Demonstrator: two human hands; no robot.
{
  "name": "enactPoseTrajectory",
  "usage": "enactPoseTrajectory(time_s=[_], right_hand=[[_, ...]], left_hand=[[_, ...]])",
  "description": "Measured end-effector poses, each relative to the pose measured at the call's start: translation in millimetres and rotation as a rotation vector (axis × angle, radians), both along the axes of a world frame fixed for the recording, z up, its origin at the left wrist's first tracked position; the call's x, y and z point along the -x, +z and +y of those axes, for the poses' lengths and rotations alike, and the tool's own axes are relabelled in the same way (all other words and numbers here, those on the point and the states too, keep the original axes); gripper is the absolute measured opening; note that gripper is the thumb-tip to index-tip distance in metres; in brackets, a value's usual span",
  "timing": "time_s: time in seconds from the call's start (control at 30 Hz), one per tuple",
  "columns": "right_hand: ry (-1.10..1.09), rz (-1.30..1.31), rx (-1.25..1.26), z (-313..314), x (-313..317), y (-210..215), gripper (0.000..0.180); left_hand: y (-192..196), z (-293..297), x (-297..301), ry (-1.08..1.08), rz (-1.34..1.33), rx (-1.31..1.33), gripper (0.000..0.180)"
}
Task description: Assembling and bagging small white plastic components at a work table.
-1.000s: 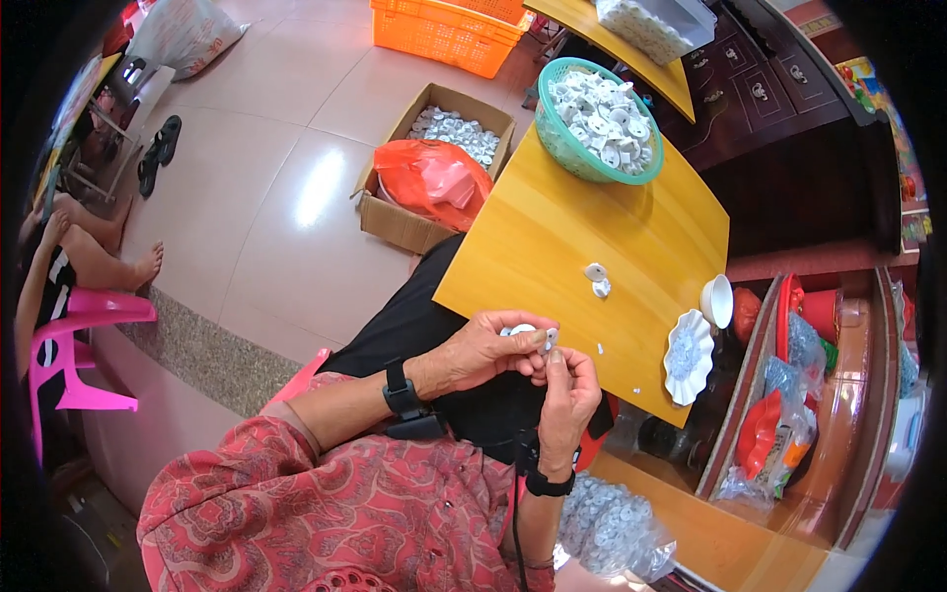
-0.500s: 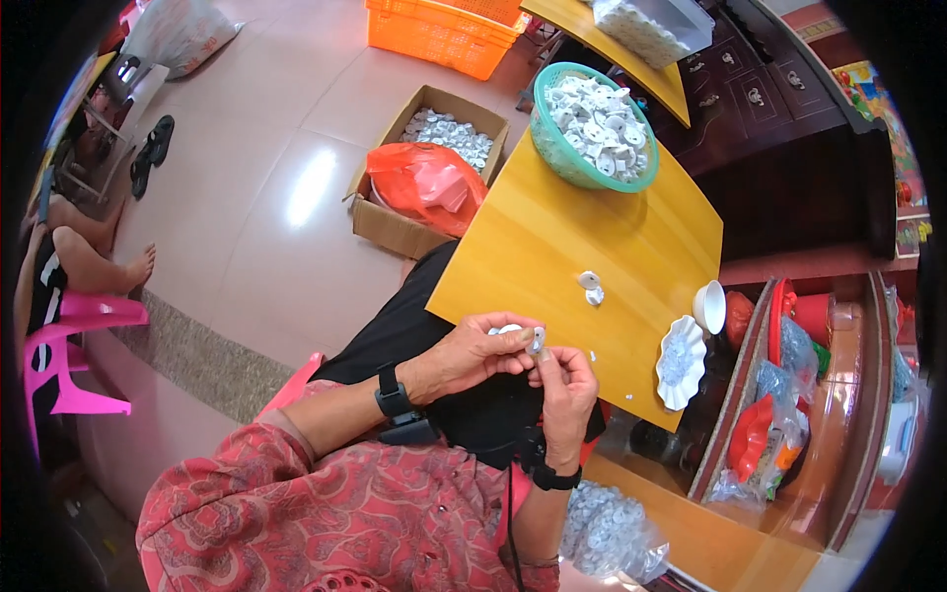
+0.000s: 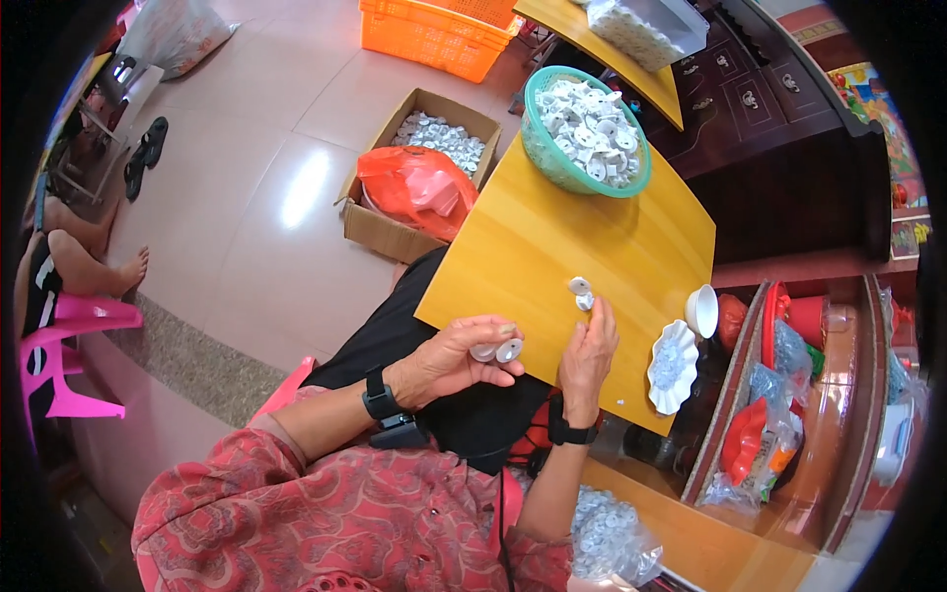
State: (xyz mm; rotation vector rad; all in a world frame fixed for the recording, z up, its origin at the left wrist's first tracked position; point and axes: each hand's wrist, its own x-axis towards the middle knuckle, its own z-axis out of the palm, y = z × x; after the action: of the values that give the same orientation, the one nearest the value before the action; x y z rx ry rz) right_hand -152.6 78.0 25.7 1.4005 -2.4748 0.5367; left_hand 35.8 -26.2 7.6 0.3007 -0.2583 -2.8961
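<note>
My left hand (image 3: 462, 361) curls around a couple of small white round plastic pieces (image 3: 508, 349), one with a dark hole in its face. It is over the near edge of the yellow wooden table (image 3: 631, 237). My right hand (image 3: 589, 357) is above the table, its fingers stretched forward. Their tips are beside two more white round pieces (image 3: 581, 292) lying on the tabletop; whether they touch is hard to see. Toward the right edge stands a white scalloped dish (image 3: 658, 398) of small clear bits, with a white bowl (image 3: 702, 311) behind it.
A green basket (image 3: 546, 168) heaped with white pieces stands at the table's far end. Left of the table, a cardboard box (image 3: 385, 232) holds similar pieces and a red plastic bag (image 3: 419, 187). An open-topped cabinet compartment (image 3: 838, 395) is on the right. Another person's foot (image 3: 131, 271) shows at left.
My hands have come apart. The right hand has moved forward and right to the two loose pieces on the table, while the left keeps its pieces and has turned its palm inward.
</note>
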Motion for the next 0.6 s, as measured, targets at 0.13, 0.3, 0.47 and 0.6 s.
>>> enactPoseTrajectory(time_s=[0.13,0.3,0.47,0.6], right_hand=[[-0.065,-0.072,-0.015,-6,0,0,0.027],[-0.144,-0.251,0.055,-6,-7,2,0.014],[-0.163,-0.371,0.249,1,-36,20,0.013],[-0.079,-0.507,0.397,13,-73,31,0.01]], left_hand=[[3,0,0,0.027,-0.001,-0.028,0.02],[5,3,2,0.076,-0.031,-0.002,0.019],[2,6,4,0.116,-0.016,-0.028,0.021],[5,8,4,0.122,-0.031,-0.035,0.022]])
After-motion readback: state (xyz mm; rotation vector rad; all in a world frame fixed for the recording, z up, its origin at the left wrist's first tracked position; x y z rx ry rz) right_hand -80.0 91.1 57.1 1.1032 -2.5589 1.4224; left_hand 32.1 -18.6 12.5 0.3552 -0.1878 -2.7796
